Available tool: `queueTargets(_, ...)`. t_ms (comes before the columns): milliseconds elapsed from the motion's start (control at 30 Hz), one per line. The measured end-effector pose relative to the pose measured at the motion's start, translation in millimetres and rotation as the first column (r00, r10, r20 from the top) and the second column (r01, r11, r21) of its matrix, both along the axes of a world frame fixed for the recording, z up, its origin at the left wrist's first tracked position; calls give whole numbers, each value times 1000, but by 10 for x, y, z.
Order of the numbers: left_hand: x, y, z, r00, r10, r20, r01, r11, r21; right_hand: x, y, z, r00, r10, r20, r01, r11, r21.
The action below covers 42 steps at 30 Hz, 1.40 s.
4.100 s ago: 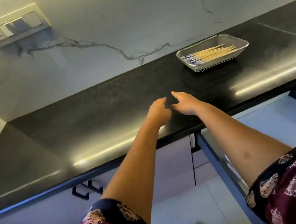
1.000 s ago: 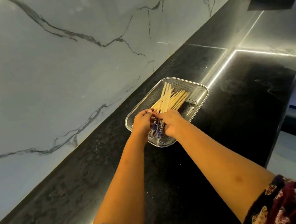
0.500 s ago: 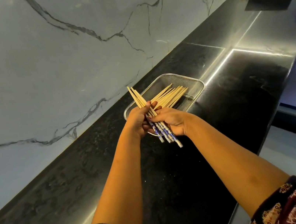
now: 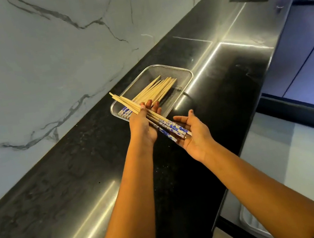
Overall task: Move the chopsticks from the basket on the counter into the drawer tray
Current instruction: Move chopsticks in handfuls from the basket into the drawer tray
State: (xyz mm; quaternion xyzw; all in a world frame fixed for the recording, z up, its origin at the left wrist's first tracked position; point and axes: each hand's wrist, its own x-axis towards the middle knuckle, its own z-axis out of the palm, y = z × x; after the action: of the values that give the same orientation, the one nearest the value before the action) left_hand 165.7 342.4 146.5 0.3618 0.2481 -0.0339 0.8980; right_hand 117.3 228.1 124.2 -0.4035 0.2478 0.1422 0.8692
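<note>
Within the last second a bundle of chopsticks had come up out of the basket toward 6 o'clock. The right hand, clasped on it a moment before, had spread flat, palm up, with the blue-patterned ends merely resting on it. The left hand alone gripped the bundle at mid-length, tips aimed at 10 o'clock, while the remaining chopsticks lay in the basket on the counter at 12 o'clock. This looked like a first load awaiting the carry to the drawer, probably the pale tray edge at 5 o'clock.
</note>
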Motion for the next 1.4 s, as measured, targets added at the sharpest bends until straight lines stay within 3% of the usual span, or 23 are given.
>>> queueTargets(200,-375,-399,-7,997,-26,70,26,1000,4,-182,-159,-1,998,-61,-5,61,997,50)
queueTargets(467,-994,-960,-2,992,63,106,-60,998,-32,-775,-700,-87,994,-113,3,111,979,171)
queueTargets(667,-1657,-1567,-80,992,93,80,-91,996,-21,-1285,-1202,-192,986,-168,-6,168,980,106)
queueTargets(800,-1988,-1881,-186,995,66,74,-67,998,15,-1593,-1497,-325,992,-119,-30,121,988,99)
queueTargets(967,-2174,-2070,-326,998,59,11,-59,998,23,-1812,-1721,-492,994,-79,-73,81,996,31)
queueTargets(1400,-2351,-2375,-786,997,-11,-80,21,993,120,-2092,-1975,-857,975,-163,-154,156,986,-61)
